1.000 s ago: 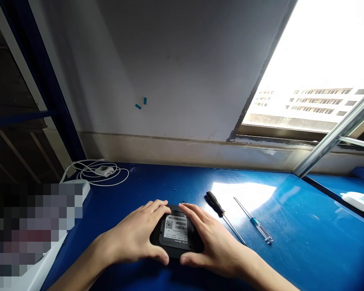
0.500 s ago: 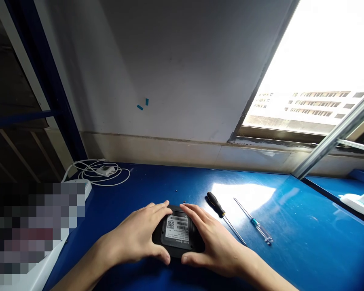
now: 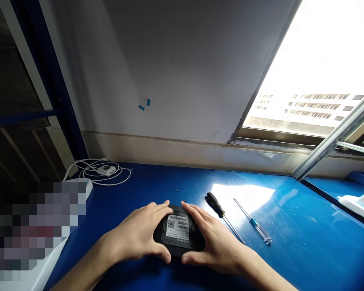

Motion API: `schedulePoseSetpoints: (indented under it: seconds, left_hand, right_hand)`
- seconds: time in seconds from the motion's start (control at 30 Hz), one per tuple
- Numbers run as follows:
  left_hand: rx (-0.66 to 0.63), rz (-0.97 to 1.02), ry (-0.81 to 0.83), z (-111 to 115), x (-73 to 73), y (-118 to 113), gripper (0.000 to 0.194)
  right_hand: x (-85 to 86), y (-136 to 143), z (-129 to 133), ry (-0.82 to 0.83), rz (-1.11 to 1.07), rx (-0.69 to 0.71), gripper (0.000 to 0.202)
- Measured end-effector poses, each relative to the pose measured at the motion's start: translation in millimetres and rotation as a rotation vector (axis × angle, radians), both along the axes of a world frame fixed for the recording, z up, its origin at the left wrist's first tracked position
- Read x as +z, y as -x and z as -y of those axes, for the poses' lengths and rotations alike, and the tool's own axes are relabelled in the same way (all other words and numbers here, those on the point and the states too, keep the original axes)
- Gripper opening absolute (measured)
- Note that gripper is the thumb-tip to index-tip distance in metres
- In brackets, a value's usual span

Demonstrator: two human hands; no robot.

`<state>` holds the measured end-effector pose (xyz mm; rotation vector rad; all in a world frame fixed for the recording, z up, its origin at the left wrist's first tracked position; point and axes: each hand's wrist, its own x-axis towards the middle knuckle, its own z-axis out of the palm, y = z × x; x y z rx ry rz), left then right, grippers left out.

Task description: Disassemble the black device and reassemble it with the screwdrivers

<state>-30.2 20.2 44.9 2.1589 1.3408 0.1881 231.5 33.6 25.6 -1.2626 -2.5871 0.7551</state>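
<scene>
A black flat electronic device [image 3: 177, 242] with rounded corners lies between my hands, its label side up. The white label [image 3: 178, 228] carries a QR code and barcodes. My left hand [image 3: 139, 234] is wrapped round the device's left side, thumb at the near edge and fingers at the far edge. Its right side is gripped the same way by my right hand [image 3: 214, 238]. My hands cover both ends of the device. Just beyond it lies a tiny dark screw [image 3: 176, 190], and another small dark bit shows near my right fingertips.
Right of my hands lie a black-handled screwdriver [image 3: 215, 204] and a clear-handled screwdriver [image 3: 261, 230] on the blue table [image 3: 306, 242]. A white charger [image 3: 106, 170] with coiled cable sits at the back left. A metal strut [image 3: 321, 149] slants up at the right, by the window.
Both hands keep the same grip on the device. The whole view has shifted very slightly; nothing else has visibly moved.
</scene>
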Motion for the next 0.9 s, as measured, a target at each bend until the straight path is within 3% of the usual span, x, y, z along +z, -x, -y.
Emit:
schedulePoseSetpoints:
  seconds: [0.9]
  left_hand:
    - [-0.019, -0.057, -0.052, 1.1, 3.5, -3.0, 0.090]
  right_hand:
    - [-0.1, 1.4, 0.9, -0.013, 0.018, -0.004, 0.128]
